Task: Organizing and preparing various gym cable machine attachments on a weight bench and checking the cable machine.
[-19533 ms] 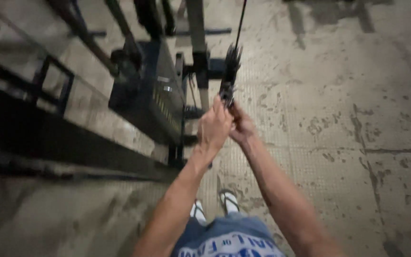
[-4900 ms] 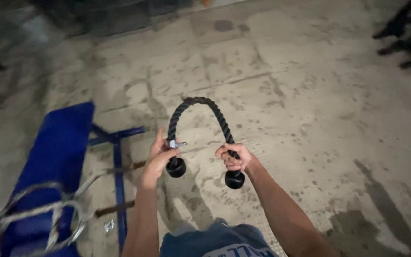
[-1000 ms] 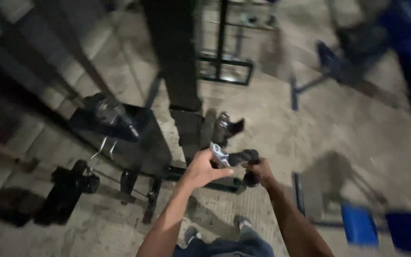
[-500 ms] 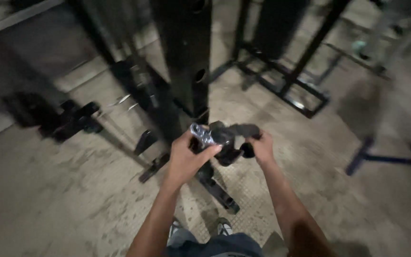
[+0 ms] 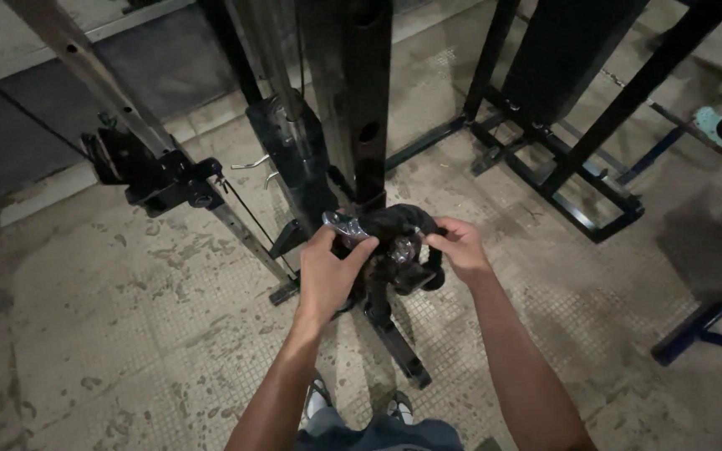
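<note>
Both hands are on the bunched-up black rope handle (image 5: pixel 399 242), right in front of the rack's upright post (image 5: pixel 361 100). Left hand (image 5: pixel 327 271) pinches its metal clip (image 5: pixel 346 225), right hand (image 5: pixel 460 249) wraps the rope end. I'd keep that clip steady and untwisted.

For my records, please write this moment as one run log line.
left hand: holds metal clip end of black rope handle | right hand: grips rope handle | place: in front of black upright post | floor: stained concrete
</note>
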